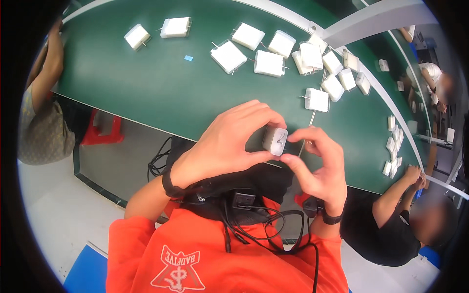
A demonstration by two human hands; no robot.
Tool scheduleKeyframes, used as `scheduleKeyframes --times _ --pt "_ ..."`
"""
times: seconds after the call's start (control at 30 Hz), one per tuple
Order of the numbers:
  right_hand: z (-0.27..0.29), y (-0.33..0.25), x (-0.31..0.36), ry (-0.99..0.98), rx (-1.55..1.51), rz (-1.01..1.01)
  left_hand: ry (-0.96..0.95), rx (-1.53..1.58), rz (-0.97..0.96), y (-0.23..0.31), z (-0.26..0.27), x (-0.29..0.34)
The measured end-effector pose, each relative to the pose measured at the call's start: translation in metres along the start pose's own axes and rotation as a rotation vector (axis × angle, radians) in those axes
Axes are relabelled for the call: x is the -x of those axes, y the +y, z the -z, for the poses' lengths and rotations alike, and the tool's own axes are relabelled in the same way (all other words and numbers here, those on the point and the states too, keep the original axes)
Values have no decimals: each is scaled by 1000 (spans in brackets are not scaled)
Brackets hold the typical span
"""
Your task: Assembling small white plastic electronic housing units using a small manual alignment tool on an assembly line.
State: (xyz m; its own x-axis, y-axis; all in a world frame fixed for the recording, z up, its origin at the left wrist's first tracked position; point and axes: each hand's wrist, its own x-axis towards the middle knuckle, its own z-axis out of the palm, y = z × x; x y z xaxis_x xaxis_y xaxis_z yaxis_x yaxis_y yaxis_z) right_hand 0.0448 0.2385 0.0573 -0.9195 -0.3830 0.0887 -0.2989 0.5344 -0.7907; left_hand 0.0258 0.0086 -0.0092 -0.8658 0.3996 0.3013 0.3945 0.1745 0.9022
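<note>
An orange shirt (222, 266) is seen foremost; at the near edge of the green desk (146, 85), a pale block (275, 140) is clamped in the left hand's (229, 134) grip, the right hand (322, 166) held parted beside it.

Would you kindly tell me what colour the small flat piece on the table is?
The small flat piece is blue; see the head view.

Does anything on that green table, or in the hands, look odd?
A small blue piece lies on the green table, unlike the scattered white blocks. The held block, in the left hand, shows a dark squiggle on its end; I can't tell if that's damage. Nothing looks spilled.
</note>
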Motion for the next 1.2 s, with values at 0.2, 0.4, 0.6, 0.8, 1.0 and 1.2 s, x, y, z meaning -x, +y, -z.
scheduleKeyframes --times 0.2,0.4,0.6,0.8,1.0,1.2 --pt "-2 16 -2 3 66 126 3 -11 -18 1 -1 -1" --pt "-10 17 -8 58 43 133 0 -21 -47 0 -1 -1" --pt "-3 15 -25 -36 54 174 -5 -33 -71 -2 -2 -1" --pt "2 -4 -29 -82 -18 12 18 8 -36 -1 -4 2" --pt "10 -3 -19 20 -1 -81 23 8 -75 -1 -2 0" --pt "12 11 -16 78 20 53 -5 -67 -114 -1 -1 0"
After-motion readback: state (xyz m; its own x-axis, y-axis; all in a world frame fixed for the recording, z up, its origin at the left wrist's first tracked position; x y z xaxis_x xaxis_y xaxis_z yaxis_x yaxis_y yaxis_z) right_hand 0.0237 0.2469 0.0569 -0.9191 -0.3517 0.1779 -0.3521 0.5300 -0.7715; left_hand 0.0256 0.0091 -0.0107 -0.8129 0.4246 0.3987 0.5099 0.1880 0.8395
